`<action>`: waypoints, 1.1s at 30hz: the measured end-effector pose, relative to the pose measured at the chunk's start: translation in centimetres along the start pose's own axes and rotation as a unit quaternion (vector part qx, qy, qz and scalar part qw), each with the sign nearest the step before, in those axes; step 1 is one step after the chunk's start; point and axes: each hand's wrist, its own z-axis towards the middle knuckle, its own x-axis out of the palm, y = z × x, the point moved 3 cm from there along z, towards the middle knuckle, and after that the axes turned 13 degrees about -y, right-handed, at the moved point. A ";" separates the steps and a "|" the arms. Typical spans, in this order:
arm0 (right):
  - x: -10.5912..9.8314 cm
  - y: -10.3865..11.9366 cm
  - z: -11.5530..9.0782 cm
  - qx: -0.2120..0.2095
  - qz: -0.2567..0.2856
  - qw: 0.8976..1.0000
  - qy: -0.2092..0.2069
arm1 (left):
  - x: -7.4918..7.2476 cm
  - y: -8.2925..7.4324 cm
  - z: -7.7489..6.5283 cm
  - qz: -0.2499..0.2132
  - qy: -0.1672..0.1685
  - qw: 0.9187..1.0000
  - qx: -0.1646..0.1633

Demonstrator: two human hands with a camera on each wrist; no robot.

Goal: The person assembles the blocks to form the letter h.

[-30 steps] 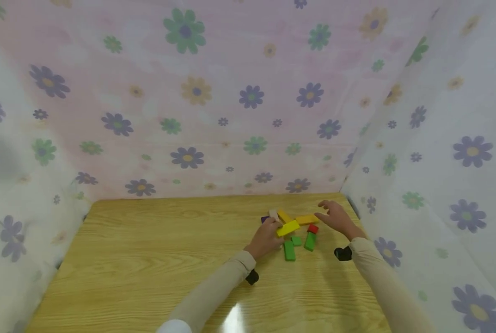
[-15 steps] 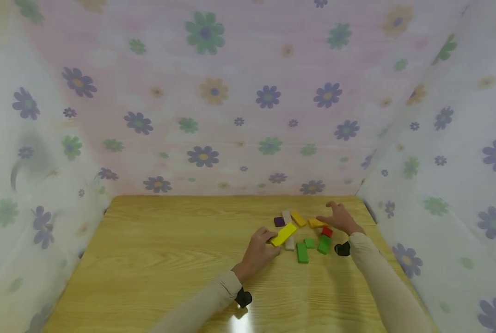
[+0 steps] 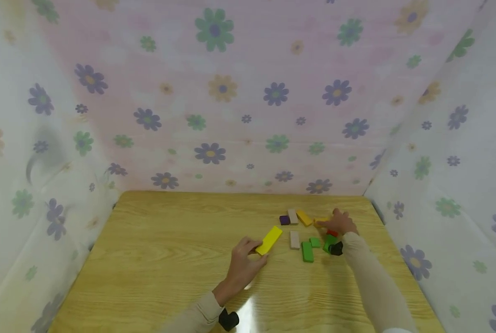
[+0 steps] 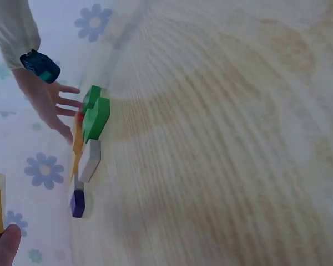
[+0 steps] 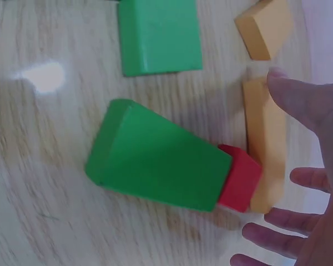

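My left hand (image 3: 241,266) pinches a bright yellow rectangular block (image 3: 269,240) by its near end, above the table left of the other blocks. Only that block's edge and some fingertips show in the left wrist view. Over the right side of the block group is my right hand (image 3: 342,224), fingers spread and thumb apart. In the right wrist view its thumb is right at one end of an orange oblong block (image 5: 265,147), with the fingers near the other end. Beside that block lie a small red block (image 5: 241,180) and a green oblong block (image 5: 161,160), end to end.
On the wooden table (image 3: 168,249) lie another orange block (image 3: 303,218), two pale blocks, one of them the nearer pale block (image 3: 294,240), a dark purple block (image 3: 284,220), a small green block (image 3: 315,242) and a longer green block (image 3: 308,252). Flowered sheets (image 3: 248,115) surround the table.
My left hand has drawn the yellow block left and toward me, away from the group, turning it steeper. My right hand has moved down over the orange block by the red one.
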 end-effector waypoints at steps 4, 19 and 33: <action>1.0 -0.5 0.5 -0.004 -0.007 1.000 -0.017 | -1.5 -0.1 -0.9 -0.005 -0.025 1.000 -0.006; 0.8 0.4 0.1 -0.029 -0.009 0.999 -0.040 | -7.2 0.3 -3.5 0.060 -0.063 0.995 -0.058; 0.6 0.9 -0.9 -0.036 -0.011 0.995 -0.088 | -11.0 1.5 -6.4 0.161 -0.132 0.978 -0.026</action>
